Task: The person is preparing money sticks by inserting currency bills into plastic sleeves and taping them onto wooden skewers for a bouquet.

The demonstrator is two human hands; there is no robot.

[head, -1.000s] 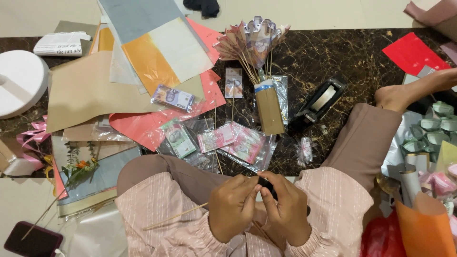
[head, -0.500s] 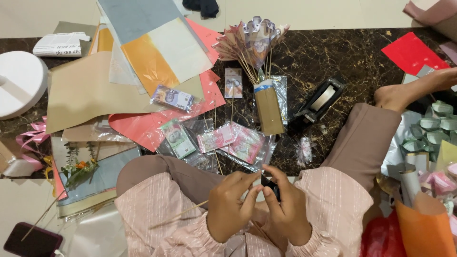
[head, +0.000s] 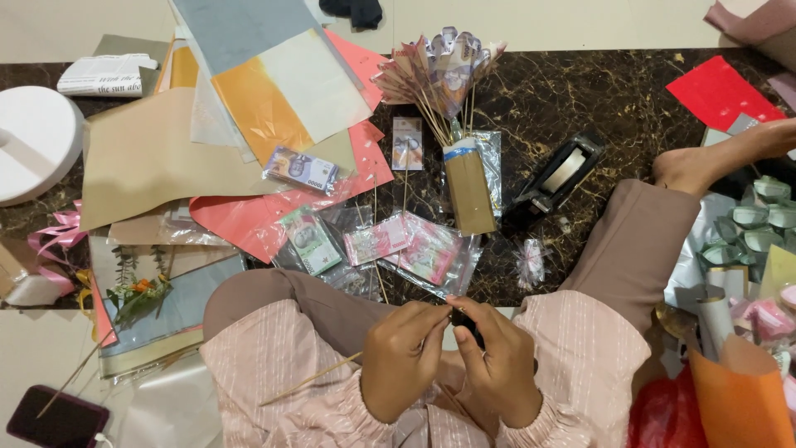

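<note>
My left hand (head: pixel 404 358) and my right hand (head: pixel 495 361) meet over my lap, fingertips together. The left hand pinches a thin wooden skewer (head: pixel 311 380) that slants down to the left. The right hand is closed on a small dark object (head: pixel 466 323), mostly hidden by the fingers. Just beyond my hands lie plastic-wrapped banknote bundles (head: pixel 404 245) on the dark marble floor (head: pixel 580 91). Further off stands a brown paper holder (head: pixel 469 191) with a bouquet of folded banknotes on sticks (head: pixel 439 66).
Coloured paper sheets (head: pixel 249 91) pile at the upper left, with a white round box (head: pixel 33 141) at the far left. A black tape dispenser (head: pixel 554 181) lies right of the holder. A phone (head: pixel 56 416) sits lower left; an orange bag (head: pixel 730 398) and ribbon rolls (head: pixel 754 224) right.
My hands have shifted slightly and the fingertips have closed together around the skewer end and the small dark object. Everything on the floor stays put.
</note>
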